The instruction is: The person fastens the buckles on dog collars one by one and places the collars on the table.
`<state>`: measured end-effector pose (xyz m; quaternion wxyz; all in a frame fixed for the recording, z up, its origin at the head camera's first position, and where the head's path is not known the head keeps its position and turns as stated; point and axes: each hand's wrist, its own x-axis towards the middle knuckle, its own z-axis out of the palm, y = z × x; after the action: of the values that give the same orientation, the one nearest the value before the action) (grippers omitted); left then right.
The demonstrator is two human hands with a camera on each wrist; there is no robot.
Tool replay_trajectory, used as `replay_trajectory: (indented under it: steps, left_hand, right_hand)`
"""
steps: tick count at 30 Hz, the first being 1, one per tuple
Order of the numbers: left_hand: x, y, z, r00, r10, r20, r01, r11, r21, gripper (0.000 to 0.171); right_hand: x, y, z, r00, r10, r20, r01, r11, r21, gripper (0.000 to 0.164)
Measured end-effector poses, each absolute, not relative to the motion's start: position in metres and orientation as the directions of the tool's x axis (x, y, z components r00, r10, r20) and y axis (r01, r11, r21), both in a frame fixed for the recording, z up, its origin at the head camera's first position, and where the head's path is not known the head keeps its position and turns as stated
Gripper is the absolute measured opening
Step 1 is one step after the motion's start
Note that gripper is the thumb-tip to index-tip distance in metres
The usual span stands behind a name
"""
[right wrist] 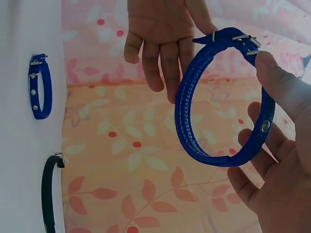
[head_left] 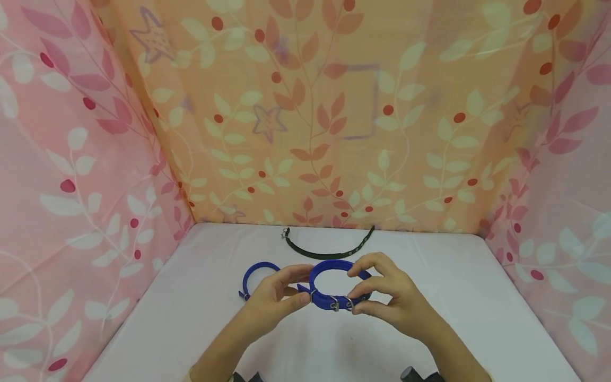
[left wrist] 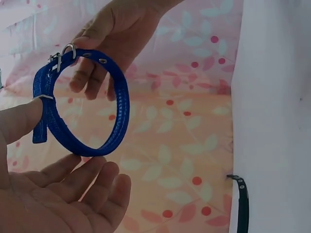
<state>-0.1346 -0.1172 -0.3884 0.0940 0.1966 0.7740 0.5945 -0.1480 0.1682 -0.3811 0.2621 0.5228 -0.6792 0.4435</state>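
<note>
A blue buckled pet collar (head_left: 329, 303), closed into a loop, is held up above the table between both hands. My left hand (head_left: 277, 297) has its thumb at the strap's loose end, beside the metal keeper, and its fingers behind the loop. With thumb and fingers my right hand (head_left: 398, 294) pinches the collar near the D-ring and buckle. In the right wrist view the collar (right wrist: 182, 111) shows an eyelet by the right fingers and stitching inside. In the left wrist view, the left fingers (left wrist: 97, 189) lie straight under the loop.
A second blue collar (head_left: 245, 278), also buckled into a loop, lies on the white table (head_left: 191, 297) behind the left hand. Farther back, a dark green collar (head_left: 329, 255) lies unbuckled in a curve. Patterned cloth walls (head_left: 305, 116) enclose the table's back and sides.
</note>
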Motion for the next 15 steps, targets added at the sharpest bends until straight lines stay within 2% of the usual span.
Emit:
replay_trajectory:
  steps: [2,4,6,8,11,15]
  left_hand:
    - [-0.1339,-0.1152,-0.3888,-0.907,0.406,0.112,0.213,0.214,0.953,0.050]
    - [-0.1331,-0.1136,-0.3892,-0.910,0.388,0.144,0.242,0.217,0.946,0.050]
    - [-0.1324,-0.1124,-0.3898,-0.912,0.369,0.179,0.272,0.218,0.937,0.050]
    - [-0.1319,-0.1115,-0.3903,-0.912,0.354,0.207,0.296,0.220,0.930,0.050]
    - [-0.1309,-0.1105,-0.3907,-0.915,0.333,0.228,0.310,0.217,0.926,0.051]
    - [-0.1300,-0.1097,-0.3905,-0.921,0.309,0.238,0.310,0.209,0.928,0.054]
  right_hand:
    - [-0.1474,0.1717,-0.3836,-0.425,-0.469,0.774,-0.900,0.127,-0.417,0.026]
    - [-0.1453,0.1737,-0.3844,-0.564,-0.440,0.698,-0.823,0.238,-0.515,0.035]
    - [-0.1431,0.1743,-0.3840,-0.708,-0.389,0.590,-0.706,0.345,-0.619,0.046]
    - [-0.1421,0.1736,-0.3822,-0.821,-0.321,0.471,-0.570,0.435,-0.697,0.058]
    - [-0.1429,0.1720,-0.3789,-0.899,-0.250,0.359,-0.437,0.490,-0.754,0.078]
    - [-0.1435,0.1711,-0.3755,-0.923,-0.227,0.310,-0.383,0.510,-0.770,0.081]
